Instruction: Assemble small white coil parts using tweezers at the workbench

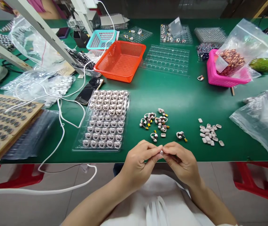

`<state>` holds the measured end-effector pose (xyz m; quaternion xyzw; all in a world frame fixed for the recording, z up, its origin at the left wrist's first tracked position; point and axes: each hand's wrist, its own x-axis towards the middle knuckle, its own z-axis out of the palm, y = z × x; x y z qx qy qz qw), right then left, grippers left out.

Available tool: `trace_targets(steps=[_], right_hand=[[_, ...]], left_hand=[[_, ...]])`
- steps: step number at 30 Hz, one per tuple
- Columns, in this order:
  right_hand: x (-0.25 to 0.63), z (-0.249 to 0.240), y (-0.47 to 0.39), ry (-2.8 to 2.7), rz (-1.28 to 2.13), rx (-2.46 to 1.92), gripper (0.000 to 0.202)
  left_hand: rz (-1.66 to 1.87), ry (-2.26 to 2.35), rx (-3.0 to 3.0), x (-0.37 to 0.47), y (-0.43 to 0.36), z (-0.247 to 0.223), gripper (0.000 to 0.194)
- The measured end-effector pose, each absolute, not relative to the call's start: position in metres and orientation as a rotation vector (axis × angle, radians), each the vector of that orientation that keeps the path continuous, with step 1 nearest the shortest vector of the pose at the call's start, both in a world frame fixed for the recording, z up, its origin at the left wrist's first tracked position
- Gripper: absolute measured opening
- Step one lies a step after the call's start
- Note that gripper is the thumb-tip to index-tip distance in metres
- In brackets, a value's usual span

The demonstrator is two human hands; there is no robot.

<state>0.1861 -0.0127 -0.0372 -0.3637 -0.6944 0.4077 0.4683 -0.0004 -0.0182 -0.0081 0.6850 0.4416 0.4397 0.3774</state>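
Observation:
My left hand (140, 161) and my right hand (182, 161) meet at the table's front edge, fingertips pinched together. Between them is a small shiny earbud part (161, 153), mostly covered by the fingers. Just beyond lie several open earbuds (160, 120) with curved beige hooks and yellow-wrapped bits. One earbud (181, 135) sits apart, near my right hand. Loose beige oval caps (208, 134) are heaped to the right, and a single cap (163, 135) rests in front of my fingers. Left of the hands, a clear tray (127, 125) holds rows of beige earbud pieces.
An orange basket (119, 73) and an unfilled clear tray (168, 59) stand farther back. A pink basket (229, 82) holds bagged copper-coloured parts. At left are a phone (89, 90), a white cable (62, 141) and a wooden board (36, 110) of round discs. Another person's arm (50, 9) shows behind.

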Motion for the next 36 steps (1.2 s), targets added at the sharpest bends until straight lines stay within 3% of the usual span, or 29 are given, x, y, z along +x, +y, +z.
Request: trace_targets(steps=[4,9,17,27,36], right_hand=[[0.190,-0.032,-0.011,-1.807,0.960,-0.827,0.027],[0.193,-0.030,-0.009,-1.825,1.193,-0.748,0.027],[0.195,-0.029,-0.012,-1.789,1.395,-0.766,0.016],[0.196,-0.025,-0.007,-1.700,1.446,-0.824,0.013],[0.201,-0.021,-0.006,-1.847,1.131,-0.983,0.018]], left_hand=[[0.961,1.147,1.572,-0.007,-0.013,-0.005,0.019],[0.580,1.094,1.083,-0.015,-0.001,0.001,0.020],[0.524,0.943,0.715,-0.015,-0.001,-0.006,0.023],[0.539,0.945,0.776,-0.013,0.003,-0.006,0.030],[0.529,1.104,1.127,-0.021,0.001,0.003,0.018]])
